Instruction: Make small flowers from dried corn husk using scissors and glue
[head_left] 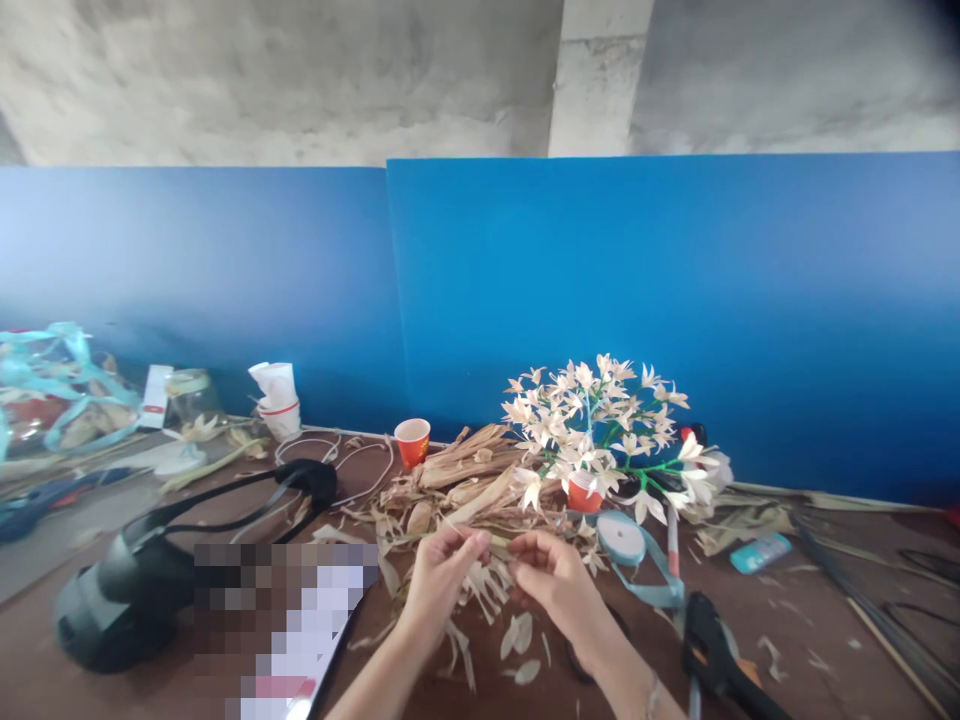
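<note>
Husk strip (486,588), seemingly corn (pale, fringed), between left hand (441,580) and right hand (559,582).

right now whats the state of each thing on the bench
left hand, pinching a dried husk strip
right hand, pinching the same strip
husk flower bunch, standing in a red paper cup
pale blue ribbon roll, partly unwound
other red paper cup, upright
black clamp, lying down

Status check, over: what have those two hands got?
Left hand, right hand: pinching a fringed strip of pale dried corn husk. Pale blue ribbon roll beside the right hand.
</note>
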